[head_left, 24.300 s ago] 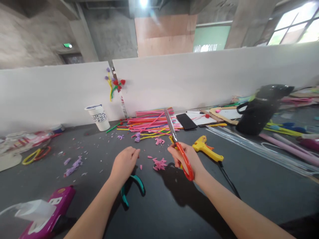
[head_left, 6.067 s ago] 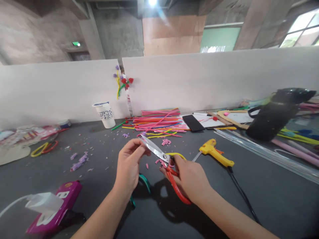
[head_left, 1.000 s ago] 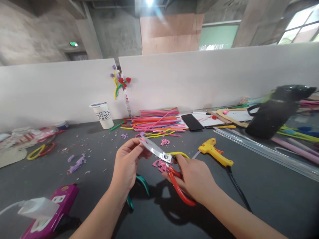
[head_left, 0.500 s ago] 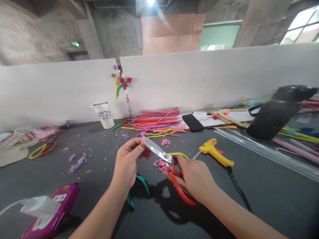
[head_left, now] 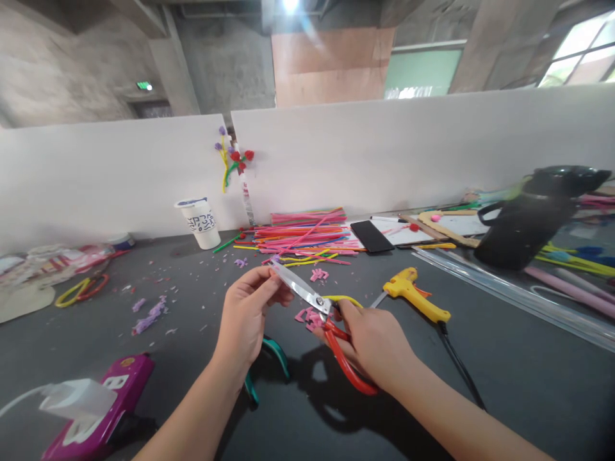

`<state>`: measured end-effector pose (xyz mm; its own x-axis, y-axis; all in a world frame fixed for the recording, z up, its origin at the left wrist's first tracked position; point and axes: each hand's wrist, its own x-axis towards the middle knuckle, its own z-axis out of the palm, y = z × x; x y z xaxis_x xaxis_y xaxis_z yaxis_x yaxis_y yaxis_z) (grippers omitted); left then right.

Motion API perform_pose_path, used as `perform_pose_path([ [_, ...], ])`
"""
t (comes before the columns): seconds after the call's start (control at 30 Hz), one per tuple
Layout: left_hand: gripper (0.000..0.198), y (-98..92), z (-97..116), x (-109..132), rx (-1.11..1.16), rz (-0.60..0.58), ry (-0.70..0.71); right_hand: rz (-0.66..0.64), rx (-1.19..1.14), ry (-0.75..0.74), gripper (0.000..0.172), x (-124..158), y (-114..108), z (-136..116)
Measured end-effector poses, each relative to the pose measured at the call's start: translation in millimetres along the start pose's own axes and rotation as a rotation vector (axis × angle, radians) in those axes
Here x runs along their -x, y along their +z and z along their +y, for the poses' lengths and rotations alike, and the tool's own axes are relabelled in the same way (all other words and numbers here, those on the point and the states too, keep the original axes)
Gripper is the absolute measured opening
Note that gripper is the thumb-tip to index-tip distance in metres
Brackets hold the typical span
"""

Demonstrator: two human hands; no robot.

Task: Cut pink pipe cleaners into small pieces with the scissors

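My right hand (head_left: 379, 346) is closed round the handles of a pair of scissors (head_left: 302, 288), one loop red, the other yellow. Their blades point up and left and look nearly closed. At the blade tips, my left hand (head_left: 250, 307) pinches thumb against fingers; what it holds is too small and covered to name. Beneath the scissors lies a heap of short pink pieces (head_left: 312, 317), with more pink bits (head_left: 319, 274) farther back. Green-handled pliers (head_left: 275, 356) rest on the table, partly hidden by my left wrist.
Pipe cleaners (head_left: 302, 237) lie bundled at the back beside a phone (head_left: 371, 236). A yellow glue gun (head_left: 417, 294) is on the right, before a black jug (head_left: 533, 218). On the left are a paper cup (head_left: 202, 224), purple scraps (head_left: 151, 315) and a purple power strip (head_left: 122, 374).
Almost nothing differs. Both hands and the scissors keep their places, with only a very slight shift of the blades.
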<state>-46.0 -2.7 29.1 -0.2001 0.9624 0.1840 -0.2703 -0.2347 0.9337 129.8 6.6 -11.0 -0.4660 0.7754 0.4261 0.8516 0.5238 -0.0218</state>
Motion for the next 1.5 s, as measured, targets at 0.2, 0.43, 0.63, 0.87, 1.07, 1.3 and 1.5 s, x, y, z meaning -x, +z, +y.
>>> perform_pose_path([
  [0.2,0.006,0.4,-0.4,-0.6,0.005,0.010,0.005,-0.002,-0.019,-0.006,0.038,-0.1,1.5,0.3],
  [0.43,0.006,-1.9,0.9,-2.5,0.001,0.001,0.034,0.027,-0.006,-0.005,0.036,-0.8,2.5,0.3],
  [0.63,0.010,-3.1,0.5,-4.1,0.007,-0.006,0.021,-0.029,-0.102,0.070,0.030,-3.5,-5.6,-3.1],
  [0.87,0.012,-2.8,-4.3,-6.0,0.054,-0.201,-0.232,-0.053,-0.602,0.237,0.024,-7.9,-10.7,-10.0],
  [1.07,0.015,4.1,-10.8,2.7,-0.068,-0.439,-0.477,-0.163,-1.276,0.462,0.020,-13.4,-10.2,-9.7],
  [1.3,0.015,5.5,-13.8,6.1,-0.092,-0.532,-0.542,-0.209,-1.440,0.420,0.015,-16.2,-10.3,-8.3],
  [1.5,0.014,7.8,-12.8,5.4,-0.196,-0.496,-0.466,-0.213,-1.347,0.446,0.008,-17.2,-12.7,-8.9],
])
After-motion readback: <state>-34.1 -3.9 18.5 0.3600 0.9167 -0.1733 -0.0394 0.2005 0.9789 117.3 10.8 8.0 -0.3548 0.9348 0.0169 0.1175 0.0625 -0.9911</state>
